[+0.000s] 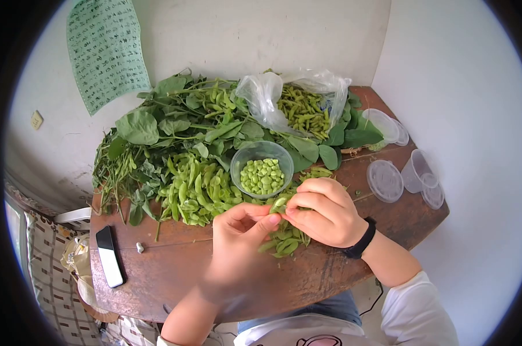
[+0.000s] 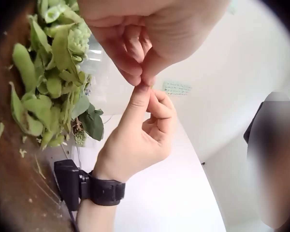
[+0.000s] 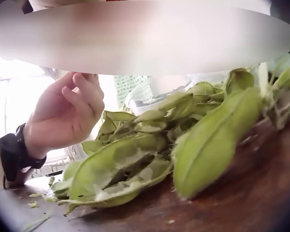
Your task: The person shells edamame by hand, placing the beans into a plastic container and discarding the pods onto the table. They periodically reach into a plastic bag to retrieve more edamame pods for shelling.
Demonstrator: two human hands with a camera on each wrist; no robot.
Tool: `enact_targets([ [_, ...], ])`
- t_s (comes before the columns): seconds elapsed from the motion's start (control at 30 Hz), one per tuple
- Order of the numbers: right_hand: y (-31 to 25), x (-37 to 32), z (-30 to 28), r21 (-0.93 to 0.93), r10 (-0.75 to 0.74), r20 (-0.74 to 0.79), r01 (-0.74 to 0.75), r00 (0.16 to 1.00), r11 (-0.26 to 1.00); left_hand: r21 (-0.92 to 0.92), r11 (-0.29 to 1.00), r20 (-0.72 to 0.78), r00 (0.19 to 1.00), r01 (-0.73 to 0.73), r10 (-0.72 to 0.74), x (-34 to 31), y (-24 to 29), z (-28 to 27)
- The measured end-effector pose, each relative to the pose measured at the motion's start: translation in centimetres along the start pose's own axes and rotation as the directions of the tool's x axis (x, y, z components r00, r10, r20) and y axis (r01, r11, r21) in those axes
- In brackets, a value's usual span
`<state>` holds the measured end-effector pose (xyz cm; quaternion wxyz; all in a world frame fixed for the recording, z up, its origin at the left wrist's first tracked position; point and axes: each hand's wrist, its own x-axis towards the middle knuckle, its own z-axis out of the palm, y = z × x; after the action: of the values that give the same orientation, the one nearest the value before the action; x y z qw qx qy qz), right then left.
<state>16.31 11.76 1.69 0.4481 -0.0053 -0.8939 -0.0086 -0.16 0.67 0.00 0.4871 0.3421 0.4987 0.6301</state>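
Note:
A green pod (image 1: 279,204) is between the fingertips of both hands, just in front of a round clear bowl (image 1: 235,173) of shelled green beans (image 1: 262,176). The left hand (image 1: 238,233) pinches the pod's left side with thumb and index finger; the right hand (image 1: 328,214) pinches its right side. In the left wrist view the fingertips of the left hand (image 2: 157,36) and right hand (image 2: 135,128) meet, hiding most of the pod. Below the hands lie split pods (image 3: 118,171); in the right wrist view the left hand (image 3: 67,113) is partly covered by a blur.
Whole pods (image 1: 194,187) are heaped left of the bowl, with leafy stalks (image 1: 174,124) behind. A plastic bag (image 1: 261,98) of pods (image 1: 304,112) stands at the back. Clear lids (image 1: 385,181) and a cup (image 1: 413,173) are at right, a phone (image 1: 109,256) at left on the wooden table (image 1: 157,282).

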Motion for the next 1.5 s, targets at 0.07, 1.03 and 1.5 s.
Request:
enact_targets([
  [0.07,-0.1,0.2,0.1,0.044,0.044,-0.019,-0.043,0.999,0.998,-0.022,0.997,-0.004,0.997,-0.076,0.076,0.1,-0.3,0.0],
  [1.03,3.1,2.3,1.8,0.319,0.454,0.069,-0.451,0.888,0.833,0.432,0.824,0.016,0.916,-0.367,0.400,1.0,0.2,-0.7],
  [1.5,-0.1,0.7,2.1,0.273,0.295,0.059,-0.300,0.953,0.914,0.226,0.940,0.002,0.965,-0.256,0.263,0.8,0.2,-0.3],
])
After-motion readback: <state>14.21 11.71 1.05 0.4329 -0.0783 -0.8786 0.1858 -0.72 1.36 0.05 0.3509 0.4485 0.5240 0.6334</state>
